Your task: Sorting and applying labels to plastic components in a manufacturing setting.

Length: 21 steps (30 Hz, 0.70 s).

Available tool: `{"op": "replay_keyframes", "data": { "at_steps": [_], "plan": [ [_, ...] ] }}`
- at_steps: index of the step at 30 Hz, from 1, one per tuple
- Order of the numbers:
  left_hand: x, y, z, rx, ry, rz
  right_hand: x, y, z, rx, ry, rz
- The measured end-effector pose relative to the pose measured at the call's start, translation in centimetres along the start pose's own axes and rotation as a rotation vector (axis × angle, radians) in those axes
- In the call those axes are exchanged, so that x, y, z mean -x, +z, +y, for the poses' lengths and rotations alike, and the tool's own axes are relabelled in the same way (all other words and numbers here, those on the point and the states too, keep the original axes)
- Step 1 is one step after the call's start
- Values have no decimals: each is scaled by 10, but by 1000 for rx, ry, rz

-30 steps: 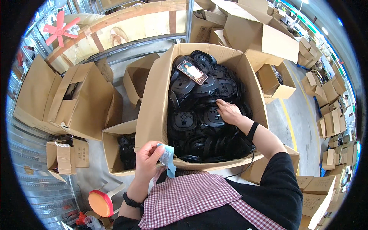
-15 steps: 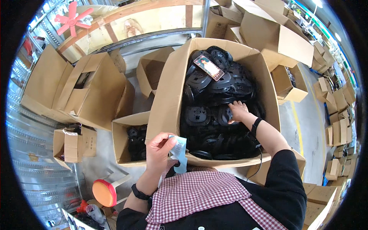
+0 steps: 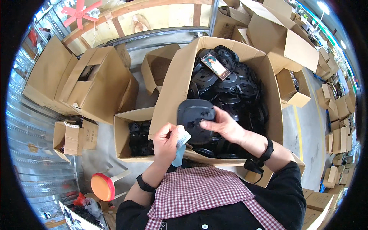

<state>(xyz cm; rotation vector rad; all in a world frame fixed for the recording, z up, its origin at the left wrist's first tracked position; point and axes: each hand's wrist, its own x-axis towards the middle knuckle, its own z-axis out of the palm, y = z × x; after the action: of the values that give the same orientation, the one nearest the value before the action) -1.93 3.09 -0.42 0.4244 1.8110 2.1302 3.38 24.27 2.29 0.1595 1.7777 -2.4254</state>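
A brown cardboard box (image 3: 173, 89) is filled with glossy black mouldings (image 3: 247, 86). Over its near left side, a rounded-square, pierced black part (image 3: 193, 109) is gripped by the right hand (image 3: 229, 127); a thin, pale-blue label strip (image 3: 179, 155) is pinched by the left hand (image 3: 165, 142).

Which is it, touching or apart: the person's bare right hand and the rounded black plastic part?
Touching. The head view shows the bare right hand holding the rounded black plastic part, thumb lying over its face.
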Motion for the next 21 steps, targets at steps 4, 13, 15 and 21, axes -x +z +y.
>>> {"op": "replay_keyframes", "data": {
  "at_steps": [4,13,15,21],
  "plan": [
    [-2,8,3,-192,81,44,8,29,-4,30,-79,-29],
    [9,-1,19,-87,-119,-180,9,29,3,194,-152,14],
    [8,-4,20,-28,-146,-123,10,27,3,95,-120,20],
    [3,-11,23,24,-92,-9,11,27,2,-21,-88,8]
  ]
}}
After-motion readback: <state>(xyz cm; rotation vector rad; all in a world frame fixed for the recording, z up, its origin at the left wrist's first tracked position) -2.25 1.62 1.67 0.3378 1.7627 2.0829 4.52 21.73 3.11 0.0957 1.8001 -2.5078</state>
